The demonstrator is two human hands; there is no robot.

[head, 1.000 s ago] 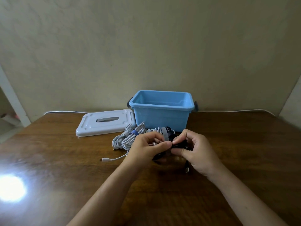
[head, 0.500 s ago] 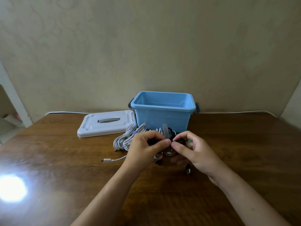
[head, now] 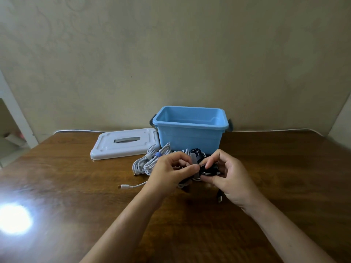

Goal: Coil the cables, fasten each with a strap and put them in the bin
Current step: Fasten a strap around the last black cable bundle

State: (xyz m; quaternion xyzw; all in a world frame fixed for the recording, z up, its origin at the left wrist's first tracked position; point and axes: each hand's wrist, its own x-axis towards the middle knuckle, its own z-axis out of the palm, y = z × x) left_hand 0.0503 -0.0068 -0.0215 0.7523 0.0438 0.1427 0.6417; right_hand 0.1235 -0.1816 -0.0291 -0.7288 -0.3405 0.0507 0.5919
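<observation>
Fingers on both your hands are curled and pinching. Your left hand (head: 171, 172) has thumb and forefinger clamped on the grey strap (head: 195, 164), and your right hand (head: 230, 176) grips the black coiled cable (head: 209, 169) with its thumb on top. Both meet just near of the blue bin (head: 190, 133), mid table.

Versus half a second ago: the strap now stands more upright between your thumbs, with its lower end poking out under your left thumb. Your right-hand fingers have closed in tighter on the black coil. The black plug (head: 219, 198) hangs below your right palm, same as before. Bin, lid and white bundle haven't moved.

White coiled cables (head: 150, 162) lie on the table (head: 76, 186) left of your left hand, one bound with a blue strap (head: 157, 154). A loose white plug end (head: 124, 186) trails out near-left. White lid (head: 123, 143) lies flat, touching the bin's left side. The bin's inside shows no cables.

No readable brand, label or text anywhere; plugs are too small to tell markings.
</observation>
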